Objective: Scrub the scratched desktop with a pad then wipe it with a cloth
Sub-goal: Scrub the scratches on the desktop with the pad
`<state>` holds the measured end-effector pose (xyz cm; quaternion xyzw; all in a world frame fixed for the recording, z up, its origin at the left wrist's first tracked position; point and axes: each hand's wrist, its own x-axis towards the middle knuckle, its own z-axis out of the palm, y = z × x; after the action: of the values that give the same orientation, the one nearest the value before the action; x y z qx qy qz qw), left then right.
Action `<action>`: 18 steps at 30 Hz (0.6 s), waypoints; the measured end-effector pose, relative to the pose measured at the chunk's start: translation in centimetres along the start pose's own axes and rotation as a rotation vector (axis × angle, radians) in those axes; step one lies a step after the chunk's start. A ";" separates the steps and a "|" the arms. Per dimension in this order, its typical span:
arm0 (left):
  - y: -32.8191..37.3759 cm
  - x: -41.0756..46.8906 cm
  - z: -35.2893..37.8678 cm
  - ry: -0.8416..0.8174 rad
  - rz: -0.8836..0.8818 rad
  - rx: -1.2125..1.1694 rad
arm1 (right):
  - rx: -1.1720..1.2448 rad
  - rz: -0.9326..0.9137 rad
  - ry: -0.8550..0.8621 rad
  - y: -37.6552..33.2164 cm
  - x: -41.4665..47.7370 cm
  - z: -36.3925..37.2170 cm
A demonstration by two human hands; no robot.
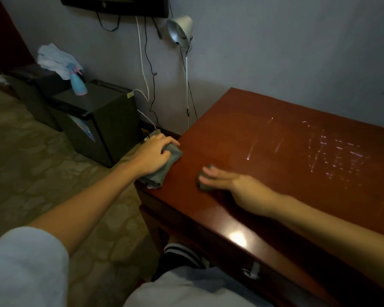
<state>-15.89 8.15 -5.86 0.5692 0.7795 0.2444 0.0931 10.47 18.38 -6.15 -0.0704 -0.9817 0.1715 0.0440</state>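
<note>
Right hand (237, 185) is flat on the counter (264, 107), fingers straight and spread a little, pressing down on the grey-green pad (205, 186). Nothing is curled round the pad; it's pinned under the fingertips. The image is a bit motion-blurred there, so I can't tell the pad's exact outline.

Left hand (153, 151) sits at the counter's left corner with its fingers curled over the bunched grey cloth (164, 171), holding it. Part of the cloth hangs off the edge.

Key geometry: the scratches (333, 151) are to the right of the pad and further back toward the wall. The fingers point left, so the pad sits on the side of the hand away from the marks. Two pale streaks lie closest to the pad, with the dense patch beyond them, well apart from it. Most marks have their long axis running roughly front edge to wall, with short cross ticks in the dense patch.

The right hand is clearly the nearer one — the left is parked at the far corner with the cloth.

My read: we're in the scrub phase and the cloth's turn hasn't come. The next stroke probably needs the pad dragged right and back onto the streaks. Risk: flat-finger pressure only, so the pad could slip out on a fast pull.
</note>
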 end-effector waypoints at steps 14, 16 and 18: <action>1.1 1.2 0.6 0.034 -0.008 0.011 | 0.018 -0.103 -0.068 -0.7 -1.2 0.4; 1.6 1.3 0.9 0.035 -0.011 0.027 | -0.006 0.043 -0.027 1.5 0.0 -1.1; 1.7 1.2 0.9 0.033 -0.013 0.068 | -0.059 0.120 -0.001 2.2 2.1 -1.7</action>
<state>-14.45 9.89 -5.67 0.5627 0.7925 0.2267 0.0625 8.85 21.28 -5.15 -0.1304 -0.9803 0.1451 0.0313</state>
